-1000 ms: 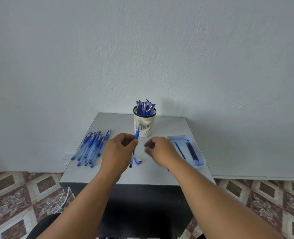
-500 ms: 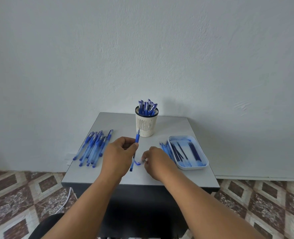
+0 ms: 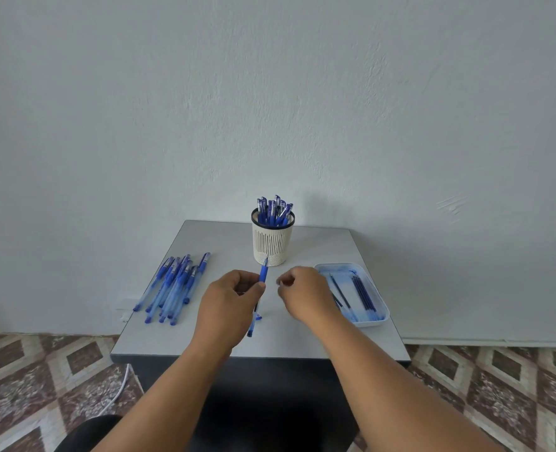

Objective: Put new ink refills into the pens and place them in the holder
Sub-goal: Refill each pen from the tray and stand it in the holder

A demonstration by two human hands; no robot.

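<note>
My left hand [image 3: 229,301] grips a blue pen [image 3: 263,273] by its barrel over the table's middle. The pen's tip points up toward the white slotted holder [image 3: 271,243], which stands at the back with several capped blue pens in it. To the right of the pen tip, my right hand [image 3: 302,293] hovers with thumb and forefinger pinched, and the piece between them is too small to name. A small blue cap [image 3: 259,318] lies on the table beside the pen's lower end.
Several blue pens [image 3: 175,285] lie in a bunch on the left of the grey table [image 3: 302,337]. A light blue tray [image 3: 372,322] with dark refills [image 3: 363,295] sits at the right. A wall rises close behind, and a white cable [image 3: 120,386] lies on the tiled floor.
My right hand dipped to the table beside the cap, then rose with pinched fingers toward the pen tip. It now covers the refills lying left of the tray. My left hand kept its hold.
</note>
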